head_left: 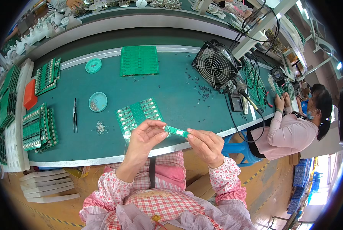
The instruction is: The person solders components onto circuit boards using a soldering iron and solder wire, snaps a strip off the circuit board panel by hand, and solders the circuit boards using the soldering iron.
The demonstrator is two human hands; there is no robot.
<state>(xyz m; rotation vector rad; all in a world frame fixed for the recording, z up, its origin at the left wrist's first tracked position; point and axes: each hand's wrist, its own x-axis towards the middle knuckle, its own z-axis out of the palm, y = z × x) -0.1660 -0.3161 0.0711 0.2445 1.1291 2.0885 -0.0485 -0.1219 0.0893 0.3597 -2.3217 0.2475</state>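
Head view: our left hand (pixel 144 135) pinches the left end of a small, narrow green circuit-board strip (pixel 176 131) bearing a white rectangle, and our right hand (pixel 209 147) grips its right end between thumb and fingers. We hold it up near the front edge of the green-topped bench (pixel 175 97), beside a flat green circuit panel (pixel 139 114). Leftward lie a round, shallow teal dish (pixel 103 100) and slim metal tweezers (pixel 75 115).

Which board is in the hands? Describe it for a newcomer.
Find the green workbench. At its near edge, the left hand and right hand pinch a small circuit board between them. It's a single narrow green strip with a white rectangle on it, unlike the wide multi-board panel lying beyond.
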